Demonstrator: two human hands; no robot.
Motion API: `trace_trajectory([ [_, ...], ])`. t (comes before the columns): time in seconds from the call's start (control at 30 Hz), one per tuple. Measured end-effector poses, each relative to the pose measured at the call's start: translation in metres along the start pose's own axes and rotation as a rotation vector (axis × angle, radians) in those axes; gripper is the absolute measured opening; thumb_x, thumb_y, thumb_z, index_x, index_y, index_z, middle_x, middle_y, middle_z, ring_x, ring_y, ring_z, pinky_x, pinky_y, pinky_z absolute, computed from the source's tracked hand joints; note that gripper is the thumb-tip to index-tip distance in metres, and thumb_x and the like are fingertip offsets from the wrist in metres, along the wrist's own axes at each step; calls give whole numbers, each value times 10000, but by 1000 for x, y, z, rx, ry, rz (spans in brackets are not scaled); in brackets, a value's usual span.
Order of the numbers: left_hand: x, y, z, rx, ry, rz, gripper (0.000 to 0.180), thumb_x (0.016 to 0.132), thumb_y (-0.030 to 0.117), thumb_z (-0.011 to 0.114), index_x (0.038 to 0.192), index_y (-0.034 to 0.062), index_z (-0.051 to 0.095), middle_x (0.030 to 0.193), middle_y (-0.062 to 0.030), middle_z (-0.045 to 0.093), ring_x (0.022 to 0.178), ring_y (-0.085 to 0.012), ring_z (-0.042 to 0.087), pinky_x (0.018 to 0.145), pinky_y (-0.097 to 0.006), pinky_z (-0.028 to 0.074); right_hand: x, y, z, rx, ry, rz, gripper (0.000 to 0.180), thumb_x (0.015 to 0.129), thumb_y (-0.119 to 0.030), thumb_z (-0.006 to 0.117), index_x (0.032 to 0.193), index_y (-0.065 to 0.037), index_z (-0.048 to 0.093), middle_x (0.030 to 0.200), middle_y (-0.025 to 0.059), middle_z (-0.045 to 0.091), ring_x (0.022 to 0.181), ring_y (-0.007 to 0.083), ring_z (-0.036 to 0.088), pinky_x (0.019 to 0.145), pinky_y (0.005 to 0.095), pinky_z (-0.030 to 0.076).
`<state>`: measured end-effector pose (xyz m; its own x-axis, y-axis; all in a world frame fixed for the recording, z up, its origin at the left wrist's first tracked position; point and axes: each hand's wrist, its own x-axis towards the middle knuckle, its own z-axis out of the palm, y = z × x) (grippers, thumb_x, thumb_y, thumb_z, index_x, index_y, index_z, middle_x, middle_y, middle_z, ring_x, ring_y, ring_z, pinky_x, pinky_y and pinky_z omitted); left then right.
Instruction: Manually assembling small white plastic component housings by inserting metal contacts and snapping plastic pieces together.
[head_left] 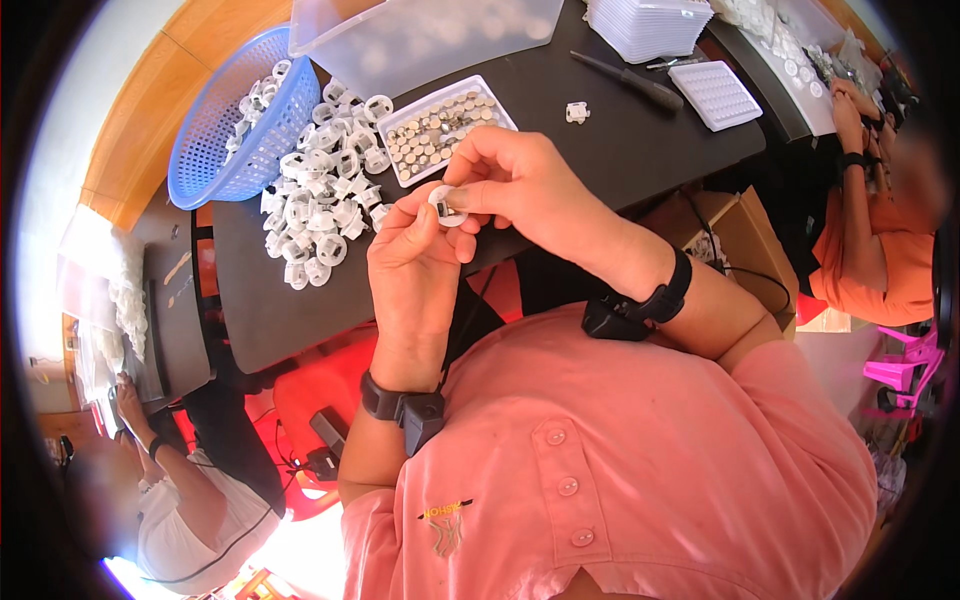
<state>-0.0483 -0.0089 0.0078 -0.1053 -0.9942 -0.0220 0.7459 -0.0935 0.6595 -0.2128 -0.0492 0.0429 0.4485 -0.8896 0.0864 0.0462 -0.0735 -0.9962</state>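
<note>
My left hand (412, 250) pinches a small round white plastic part (450, 207) between thumb and fingers, just over the table's near edge. The fingers of my right hand (505, 178) are closed on the same part from the other side. A dark, shiny spot shows in the part's middle; the fingers cover much of it. Right behind my hands is a white tray (404, 182) of round, silvery button cells (425, 140). To the left of my left hand lies a heap of similar white plastic parts (315, 215).
A blue perforated basket (195, 150) with more white parts stands left. Behind are a translucent bin (400, 55) and stacked white trays (645, 30). A screwdriver (645, 86), gridded tray (715, 95) and single part (577, 112) lie right. Co-workers sit at both sides.
</note>
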Motion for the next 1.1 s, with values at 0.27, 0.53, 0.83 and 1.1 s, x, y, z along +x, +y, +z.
trace_trajectory([
  [0.27,2,-2,-1,-61,-28,26,311,942,94,659,1206,-67,626,1025,-144,676,838,-239,645,647,-302,528,-4,12,8,23,100,-71,106,951,-149,654,976,-62,599,782,-23,616,693,42,566,585,210,418],
  [0.53,-4,-5,-4,49,-68,106,410,901,49,685,1281,-68,586,1109,-158,656,854,-247,647,671,-302,543,-8,14,8,21,108,-218,120,927,-113,672,947,-21,598,736,30,620,673,101,596,619,263,477],
  [0.83,-4,0,8,282,-55,230,418,860,-29,711,1263,-74,606,1089,-167,671,860,-211,666,594,-302,588,-11,22,6,-214,133,-429,127,901,5,641,991,-50,569,812,81,629,715,202,646,645,323,517],
  [1.1,-1,-4,4,266,-68,230,386,860,-46,711,1237,-59,632,1065,-123,673,840,-168,644,597,-285,583,-7,24,7,-445,168,-617,120,909,6,631,990,-53,564,817,108,623,698,267,675,599,353,522],
])
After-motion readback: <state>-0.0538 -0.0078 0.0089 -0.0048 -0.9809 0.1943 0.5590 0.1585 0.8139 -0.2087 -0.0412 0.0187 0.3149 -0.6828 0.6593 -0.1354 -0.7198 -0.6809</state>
